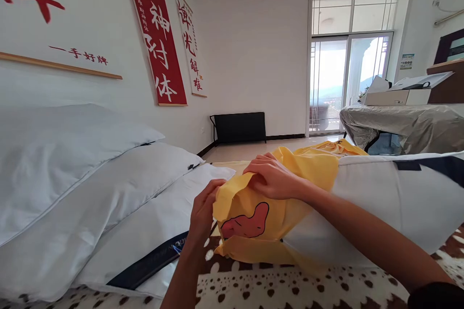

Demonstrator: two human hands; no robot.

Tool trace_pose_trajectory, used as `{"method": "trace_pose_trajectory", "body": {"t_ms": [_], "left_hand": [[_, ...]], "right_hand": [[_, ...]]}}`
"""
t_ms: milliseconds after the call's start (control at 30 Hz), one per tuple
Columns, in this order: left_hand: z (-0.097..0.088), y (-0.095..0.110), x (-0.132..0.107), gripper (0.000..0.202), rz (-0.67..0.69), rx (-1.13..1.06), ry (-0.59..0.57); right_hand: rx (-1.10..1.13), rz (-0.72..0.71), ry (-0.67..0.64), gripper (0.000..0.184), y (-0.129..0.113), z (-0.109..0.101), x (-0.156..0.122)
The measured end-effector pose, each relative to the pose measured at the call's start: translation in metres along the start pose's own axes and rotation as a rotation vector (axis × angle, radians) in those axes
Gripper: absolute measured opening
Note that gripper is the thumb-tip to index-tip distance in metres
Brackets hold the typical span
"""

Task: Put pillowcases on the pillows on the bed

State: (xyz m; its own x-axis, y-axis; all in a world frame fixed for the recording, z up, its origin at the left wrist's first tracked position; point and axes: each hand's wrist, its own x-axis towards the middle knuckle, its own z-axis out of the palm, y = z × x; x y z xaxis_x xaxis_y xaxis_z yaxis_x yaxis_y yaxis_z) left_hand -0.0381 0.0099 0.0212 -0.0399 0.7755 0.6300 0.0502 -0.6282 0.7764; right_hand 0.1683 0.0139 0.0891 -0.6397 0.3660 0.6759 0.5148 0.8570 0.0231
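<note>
A yellow pillowcase [290,212] with a red printed shape is drawn partway over one end of a white pillow [366,203]. At the left edge of the cloth, my left hand [205,207] is closed on the fabric, its fingertips partly hidden. My right hand [273,176] lies on top of the pillowcase with bent fingers gripping the cloth near its upper fold. The rest of the pillow sticks out to the right, under my right forearm.
Several white pillows [137,193] are stacked at the left. Beneath everything is a brown and white patterned blanket [253,285]. More yellow cloth [337,147] lies behind the pillow. A covered table [406,120] with boxes stands at the back right, and a black folded panel [239,127] leans near the far wall.
</note>
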Motion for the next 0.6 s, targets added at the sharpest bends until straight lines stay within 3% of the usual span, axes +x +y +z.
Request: {"method": "trace_pose_trajectory", "body": {"t_ms": [167, 267, 433, 533, 600], "left_hand": [[-0.005, 0.009, 0.005, 0.025, -0.022, -0.106, -0.279], [-0.013, 0.012, 0.009, 0.019, -0.059, -0.093, -0.368], [-0.016, 0.013, 0.019, 0.022, -0.100, -0.232, -0.263], [-0.010, 0.006, 0.026, 0.025, -0.149, -0.356, -0.212], [-0.006, 0.003, 0.032, 0.024, -0.185, -0.331, -0.247]], "right_hand": [[0.062, 0.017, -0.005, 0.008, -0.003, 0.009, -0.003], [0.172, -0.018, 0.025, 0.009, 0.000, 0.014, -0.001], [0.364, -0.099, 0.068, 0.021, -0.003, 0.012, 0.000], [0.357, -0.076, 0.062, 0.023, -0.009, 0.008, -0.002], [0.288, -0.073, 0.039, 0.020, -0.012, 0.005, -0.005]]}}
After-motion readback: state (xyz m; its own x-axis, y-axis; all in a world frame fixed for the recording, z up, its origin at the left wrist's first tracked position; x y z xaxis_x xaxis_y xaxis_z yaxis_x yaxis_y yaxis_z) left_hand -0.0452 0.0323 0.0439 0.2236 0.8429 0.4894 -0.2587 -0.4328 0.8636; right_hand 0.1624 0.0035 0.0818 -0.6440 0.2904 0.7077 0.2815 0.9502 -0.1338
